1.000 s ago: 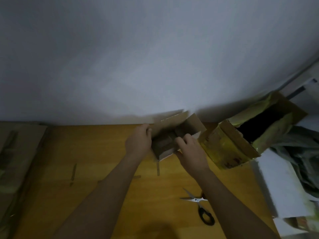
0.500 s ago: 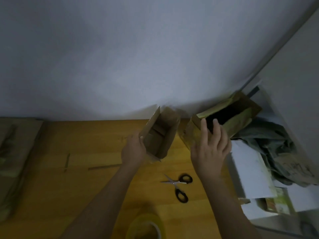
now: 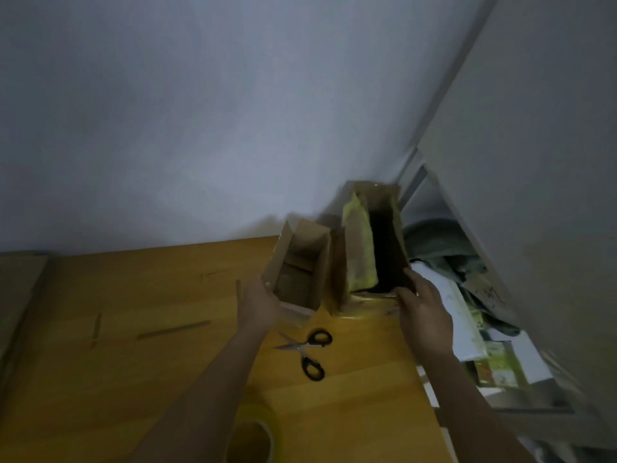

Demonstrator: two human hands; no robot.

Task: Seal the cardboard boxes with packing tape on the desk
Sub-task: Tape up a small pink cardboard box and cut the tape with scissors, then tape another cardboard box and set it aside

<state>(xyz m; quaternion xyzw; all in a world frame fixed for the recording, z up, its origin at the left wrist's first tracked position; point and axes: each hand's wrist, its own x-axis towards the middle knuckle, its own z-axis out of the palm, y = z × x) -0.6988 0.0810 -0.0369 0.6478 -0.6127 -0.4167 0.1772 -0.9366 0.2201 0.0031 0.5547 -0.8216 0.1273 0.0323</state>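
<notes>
Right hand (image 3: 424, 315) has moved to grip the taped yellow-brown cardboard box (image 3: 359, 259), left hand (image 3: 260, 305) fingers still pinching the small open brown cardboard box (image 3: 300, 265); both unsealed.

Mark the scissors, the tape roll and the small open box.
scissors (image 3: 309, 352), head view, at the pivot where the blades meet the black handles.
tape roll (image 3: 263, 426), head view, on its yellowish upper rim.
small open box (image 3: 297, 285), head view, on its inside floor.

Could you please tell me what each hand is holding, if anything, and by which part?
The left hand grips the small open brown cardboard box at its near left wall; the right hand grips the larger tape-covered open cardboard box at its near right corner.
</notes>
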